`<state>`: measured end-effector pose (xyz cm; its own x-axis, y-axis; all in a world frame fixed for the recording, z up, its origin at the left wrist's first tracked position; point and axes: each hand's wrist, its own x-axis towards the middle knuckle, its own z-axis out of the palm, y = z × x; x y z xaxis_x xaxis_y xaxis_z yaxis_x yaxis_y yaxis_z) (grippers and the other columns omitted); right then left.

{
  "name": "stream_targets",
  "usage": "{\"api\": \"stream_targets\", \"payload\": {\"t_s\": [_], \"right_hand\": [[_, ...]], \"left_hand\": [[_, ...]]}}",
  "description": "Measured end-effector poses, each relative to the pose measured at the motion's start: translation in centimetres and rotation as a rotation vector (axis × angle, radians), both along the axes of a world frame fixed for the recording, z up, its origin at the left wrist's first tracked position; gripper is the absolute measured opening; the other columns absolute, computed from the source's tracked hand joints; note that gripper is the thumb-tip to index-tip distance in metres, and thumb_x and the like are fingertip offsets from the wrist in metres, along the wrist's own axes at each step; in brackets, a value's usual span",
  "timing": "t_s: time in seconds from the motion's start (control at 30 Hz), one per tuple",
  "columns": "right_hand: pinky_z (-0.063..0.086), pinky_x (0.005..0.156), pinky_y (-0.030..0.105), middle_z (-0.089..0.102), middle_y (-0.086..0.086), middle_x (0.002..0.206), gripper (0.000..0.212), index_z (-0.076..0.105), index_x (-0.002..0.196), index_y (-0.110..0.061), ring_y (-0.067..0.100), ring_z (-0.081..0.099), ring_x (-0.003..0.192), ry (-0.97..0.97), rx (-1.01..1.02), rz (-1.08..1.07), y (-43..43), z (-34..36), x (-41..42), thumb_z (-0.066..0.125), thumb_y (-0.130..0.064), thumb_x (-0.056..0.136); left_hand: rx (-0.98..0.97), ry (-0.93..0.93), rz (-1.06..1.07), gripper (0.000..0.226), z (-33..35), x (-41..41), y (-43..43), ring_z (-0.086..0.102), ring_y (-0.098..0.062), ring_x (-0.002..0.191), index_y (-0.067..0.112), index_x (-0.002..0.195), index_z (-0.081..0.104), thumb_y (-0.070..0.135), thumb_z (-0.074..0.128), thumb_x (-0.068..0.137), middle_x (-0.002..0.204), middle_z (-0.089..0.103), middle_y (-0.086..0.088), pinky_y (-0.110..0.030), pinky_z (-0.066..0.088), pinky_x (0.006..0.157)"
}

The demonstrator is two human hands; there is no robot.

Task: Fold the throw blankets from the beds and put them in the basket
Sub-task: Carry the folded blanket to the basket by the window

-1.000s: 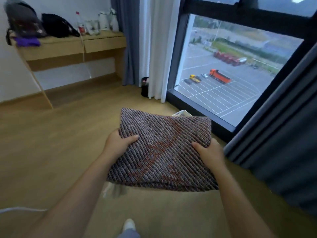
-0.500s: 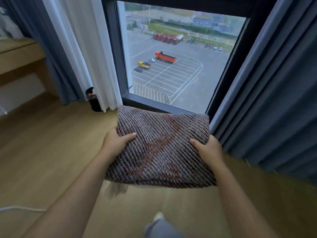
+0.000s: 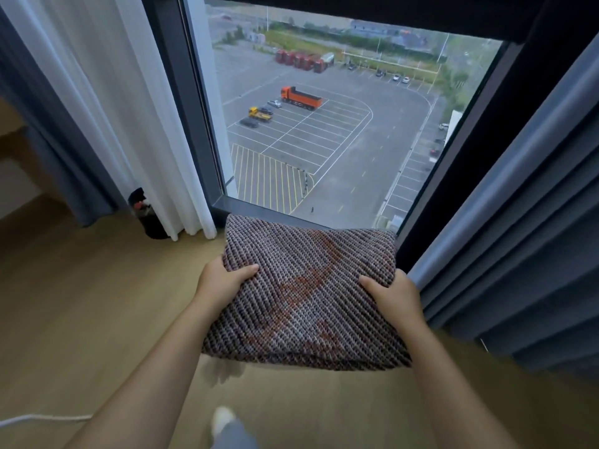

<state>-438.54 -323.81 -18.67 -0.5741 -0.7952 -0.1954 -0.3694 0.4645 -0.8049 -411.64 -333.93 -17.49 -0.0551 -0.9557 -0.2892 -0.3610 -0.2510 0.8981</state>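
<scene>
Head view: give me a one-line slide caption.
Both hands, left and right, carry a folded knit throw blanket above the wood floor by the window.

Wooden plank floor (image 3: 81, 319) stretching across room, light tan boards running up to window wall. White cable (image 3: 45, 418) lying on floor at lower left, trailing off left edge. Dark container (image 3: 147, 218) with red mark standing on floor at foot of white sheer curtain (image 3: 136, 124), partly tucked behind its hem. White-shod foot (image 3: 222, 419) stepping on boards at bottom centre. Blue-grey drapes (image 3: 518, 254) hanging down to floor at right.
</scene>
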Motion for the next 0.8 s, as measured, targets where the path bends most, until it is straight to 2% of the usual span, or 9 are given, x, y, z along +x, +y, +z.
{"api": "stream_targets", "payload": {"t_s": [0.17,0.33,0.47,0.63,0.8], "right_hand": [[0.050,0.077,0.034,0.062,-0.004,0.096,0.036,0.055,0.104,-0.020,0.018,0.059,0.087,-0.009,0.016,-0.041,-8.6,-1.8,-1.2,0.066,-0.043,0.079],[0.047,0.076,0.031,0.060,-0.003,0.096,0.033,0.053,0.100,-0.020,0.018,0.056,0.087,-0.022,0.050,-0.136,-17.5,-4.5,-1.9,0.067,-0.041,0.079],[0.048,0.078,0.035,0.062,0.002,0.101,0.039,0.053,0.106,-0.015,0.024,0.058,0.092,-0.031,0.104,-0.225,-23.9,-7.9,-2.3,0.066,-0.041,0.080],[0.041,0.071,0.032,0.058,0.002,0.097,0.031,0.050,0.102,-0.015,0.022,0.053,0.087,-0.036,0.170,-0.301,-29.5,-13.3,-3.0,0.063,-0.035,0.083],[0.037,0.072,0.031,0.054,0.000,0.094,0.023,0.047,0.099,-0.018,0.020,0.050,0.086,-0.051,0.256,-0.408,-32.2,-21.4,-4.5,0.060,-0.029,0.083]], "left_hand": [[0.031,-0.009,-0.034,0.043,-1.9,-1.9,-9.9,0.059,-0.020,0.093,0.014,0.113,0.059,0.026,0.075,0.075,0.112,0.065,-0.006,-0.031,0.043,0.086],[0.095,-0.037,-0.127,0.057,-4.7,-3.5,-21.0,0.058,-0.025,0.108,0.011,0.126,0.052,0.030,0.072,0.077,0.121,0.061,-0.007,-0.040,0.044,0.096],[0.156,-0.078,-0.202,0.050,-7.9,-5.1,-29.6,0.057,-0.024,0.109,0.011,0.123,0.052,0.029,0.070,0.080,0.122,0.061,-0.007,-0.035,0.043,0.093],[0.268,-0.106,-0.242,0.045,-14.2,-7.7,-37.5,0.056,-0.028,0.111,0.009,0.123,0.052,0.017,0.069,0.081,0.123,0.060,-0.011,-0.040,0.042,0.100],[0.439,-0.117,-0.258,0.042,-24.3,-10.2,-41.5,0.058,-0.027,0.108,0.008,0.119,0.053,0.007,0.069,0.080,0.121,0.061,-0.014,-0.043,0.041,0.101]]}}
